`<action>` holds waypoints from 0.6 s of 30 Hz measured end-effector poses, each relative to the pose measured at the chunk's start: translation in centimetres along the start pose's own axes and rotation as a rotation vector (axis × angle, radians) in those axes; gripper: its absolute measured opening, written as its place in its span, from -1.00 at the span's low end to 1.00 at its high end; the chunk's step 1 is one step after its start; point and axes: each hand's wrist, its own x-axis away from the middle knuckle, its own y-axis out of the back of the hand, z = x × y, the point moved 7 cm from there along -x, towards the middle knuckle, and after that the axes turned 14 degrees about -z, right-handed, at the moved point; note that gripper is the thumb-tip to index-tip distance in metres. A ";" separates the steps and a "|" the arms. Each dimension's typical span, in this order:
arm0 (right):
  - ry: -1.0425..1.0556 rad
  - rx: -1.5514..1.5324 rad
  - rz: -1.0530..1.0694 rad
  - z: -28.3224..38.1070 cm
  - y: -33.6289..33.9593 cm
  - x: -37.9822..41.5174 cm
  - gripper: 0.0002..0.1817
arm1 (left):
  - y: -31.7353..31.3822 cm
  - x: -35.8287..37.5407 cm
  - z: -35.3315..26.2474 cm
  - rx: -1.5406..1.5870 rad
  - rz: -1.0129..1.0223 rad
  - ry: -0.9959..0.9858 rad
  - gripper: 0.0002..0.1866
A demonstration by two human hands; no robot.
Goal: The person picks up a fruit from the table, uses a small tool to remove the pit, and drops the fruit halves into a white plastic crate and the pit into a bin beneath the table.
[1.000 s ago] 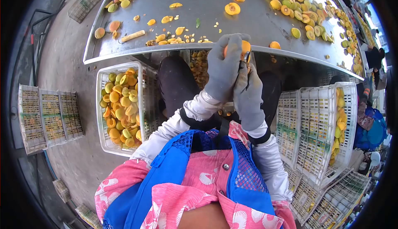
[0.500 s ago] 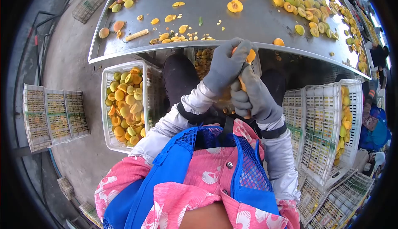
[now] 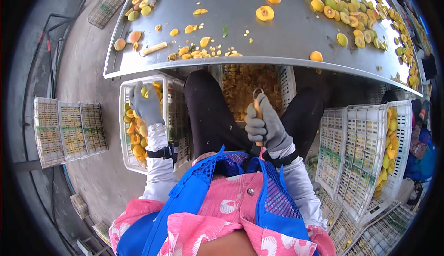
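Note:
My left hand (image 3: pixel 147 105), in a grey glove, is over the white crate of halved fruit (image 3: pixel 138 138) at the left. A yellow-green piece (image 3: pixel 144 91) shows at its fingers; whether they hold it is unclear. Above my lap, my right hand (image 3: pixel 266 124), also gloved, is wrapped round the wooden handle of a pitting tool (image 3: pixel 258 112), its metal loop pointing up. Beyond that hand, between my knees, a crate (image 3: pixel 286 82) holds brownish fruit scraps.
A metal table (image 3: pixel 222 29) spans the front, with halved fruit (image 3: pixel 265 13), small scraps and a wooden-handled tool (image 3: pixel 154 48). White crates (image 3: pixel 354 140) stand at the right, another crate (image 3: pixel 69 128) at the far left. A co-worker's blue clothing (image 3: pixel 418 159) shows at the far right.
My hands have parted. The left has moved from the table edge to the left crate; the right has come lower, and its tool now shows. The orange fruit between them is gone from there.

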 end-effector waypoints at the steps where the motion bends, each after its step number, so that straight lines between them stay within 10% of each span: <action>1: -0.011 0.004 -0.039 0.0 0.0 -0.2 -0.40 | -0.2 -0.8 -2.5 0.001 0.000 0.002 -0.67; 7: 0.129 0.017 -0.308 2.8 3.3 1.9 -0.42 | -10.9 1.4 -26.0 1.070 0.827 0.153 -0.54; 14: 0.272 -0.069 -0.552 4.7 7.1 5.2 -0.43 | -20.3 3.6 -41.3 0.519 0.892 -0.545 -0.44; 18: 0.723 0.509 -0.546 8.2 5.5 4.2 -0.53 | -19.3 3.7 -39.8 0.429 1.111 -0.455 -0.50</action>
